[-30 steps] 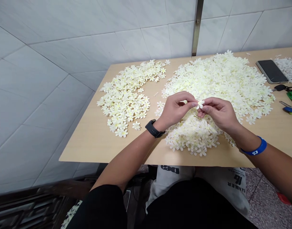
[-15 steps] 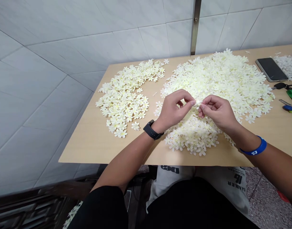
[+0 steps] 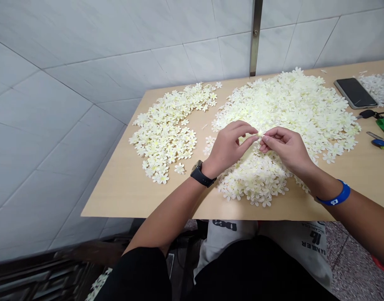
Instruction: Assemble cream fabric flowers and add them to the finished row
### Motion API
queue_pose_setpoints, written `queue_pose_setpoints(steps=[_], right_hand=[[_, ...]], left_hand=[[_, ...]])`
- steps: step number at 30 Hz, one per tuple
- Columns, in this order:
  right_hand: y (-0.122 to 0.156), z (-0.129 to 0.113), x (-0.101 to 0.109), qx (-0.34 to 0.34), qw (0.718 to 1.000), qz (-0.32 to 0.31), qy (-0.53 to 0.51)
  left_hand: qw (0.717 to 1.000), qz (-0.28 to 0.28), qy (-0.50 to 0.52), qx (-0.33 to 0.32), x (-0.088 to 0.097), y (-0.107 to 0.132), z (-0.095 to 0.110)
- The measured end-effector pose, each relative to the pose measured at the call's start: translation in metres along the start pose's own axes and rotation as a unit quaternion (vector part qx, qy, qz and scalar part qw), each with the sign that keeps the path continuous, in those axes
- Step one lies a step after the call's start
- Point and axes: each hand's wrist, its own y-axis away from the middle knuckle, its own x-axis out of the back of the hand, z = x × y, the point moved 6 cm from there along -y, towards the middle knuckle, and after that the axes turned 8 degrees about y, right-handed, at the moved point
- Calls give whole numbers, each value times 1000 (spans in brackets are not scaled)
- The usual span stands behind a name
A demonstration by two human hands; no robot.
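Note:
Above a large heap of white artificial flowers [image 3: 292, 108], my two hands meet fingertip to fingertip. My left hand [image 3: 231, 146], with a black watch at its wrist, pinches a small white flower [image 3: 260, 133] between thumb and forefinger. Closed in a pinch on the same flower's other side is my right hand [image 3: 286, 146], its wrist ringed by a blue band. Fingers cover most of the flower, so its details are hard to make out. More of the heap spreads under both hands toward the table's front edge.
A second, smaller flower pile [image 3: 166, 129] lies on the left of the wooden table [image 3: 116, 196]. To the right are a phone [image 3: 356, 93], white small pieces [image 3: 378, 85], and a tool with blue and yellow handles [image 3: 382, 143]. A tiled wall [image 3: 192, 62] borders the back.
Both hands stay nearly in place over the heap, still pinching at the flower. My left fingers have straightened slightly. The whole view has shifted a little.

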Motion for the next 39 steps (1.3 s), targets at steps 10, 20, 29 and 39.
queue_pose_setpoints(steps=[10,20,29,39], right_hand=[[2,-5,-8,20,998,-44,-36],[2,-7,-7,28,998,-49,-38],[4,-9,-9,36,996,-64,-41],[4,-10,-8,56,996,-68,-28]], left_hand=[[990,39,127,40,-3,1,-6],[976,27,203,75,-3,0,-7],[970,36,218,98,-3,2,-8],[965,17,243,99,-6,2,-8]])
